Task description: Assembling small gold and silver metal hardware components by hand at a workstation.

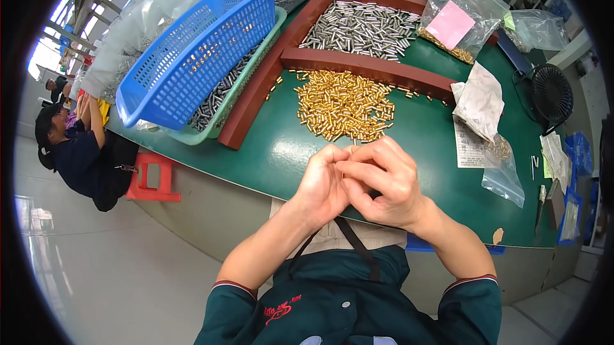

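My left hand [320,182] and my right hand [388,182] meet above the front edge of the green table [262,159]. Both have their fingers curled, with the tips close together. The right thumb and fingers are pinched beside the left fingers. Whatever lies between them is too small and too covered to make out. Just beyond my fingertips is a heap of small gold-coloured metal cylinders [345,103]. Farther back, silver metal pins [361,28] lie inside reddish-brown bars [371,69] that form a frame.
A blue perforated basket [173,63] leans in a pale green basket [245,78] holding dark metal pins. At right are a clear bag with a pink label [450,24], crumpled white paper [480,99], a small zip bag [505,182] and a black fan [552,92]. A person [80,153] sits left, by a red stool [167,182].
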`<state>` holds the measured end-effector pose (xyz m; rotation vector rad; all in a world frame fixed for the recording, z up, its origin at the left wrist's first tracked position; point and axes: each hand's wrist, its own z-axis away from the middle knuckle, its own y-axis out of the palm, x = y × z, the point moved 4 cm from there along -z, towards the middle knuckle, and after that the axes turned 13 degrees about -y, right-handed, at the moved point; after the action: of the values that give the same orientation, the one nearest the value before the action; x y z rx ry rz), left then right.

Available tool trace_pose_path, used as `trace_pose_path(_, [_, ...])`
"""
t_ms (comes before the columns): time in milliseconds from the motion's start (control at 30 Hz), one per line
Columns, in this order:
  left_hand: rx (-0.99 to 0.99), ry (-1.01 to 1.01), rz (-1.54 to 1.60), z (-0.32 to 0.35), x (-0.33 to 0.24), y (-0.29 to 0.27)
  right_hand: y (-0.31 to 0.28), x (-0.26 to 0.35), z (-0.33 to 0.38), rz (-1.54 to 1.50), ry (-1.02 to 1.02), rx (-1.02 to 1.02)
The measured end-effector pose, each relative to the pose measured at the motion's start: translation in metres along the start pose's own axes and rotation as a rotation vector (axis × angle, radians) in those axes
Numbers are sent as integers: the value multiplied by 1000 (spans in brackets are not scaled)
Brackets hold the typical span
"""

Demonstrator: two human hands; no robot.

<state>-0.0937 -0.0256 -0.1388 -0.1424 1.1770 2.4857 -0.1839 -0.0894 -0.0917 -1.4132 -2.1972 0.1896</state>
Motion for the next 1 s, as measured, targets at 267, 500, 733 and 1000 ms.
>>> trace_pose_path(267, [118, 642, -608, 95, -112, 22, -47, -25, 4, 46, 303, -272])
trace_pose_path(500, [-1061, 1354, -1819, 181, -248, 27, -51, -46, 0, -97, 485, -296])
trace_pose_path(733, [-1297, 1347, -2118, 175, -268, 12, -39, -64, -3, 69, 536, 126])
trace_pose_path(1000, [-813, 1716, -2008, 112, -134, 48, -3, -82, -9, 228, 284, 452])
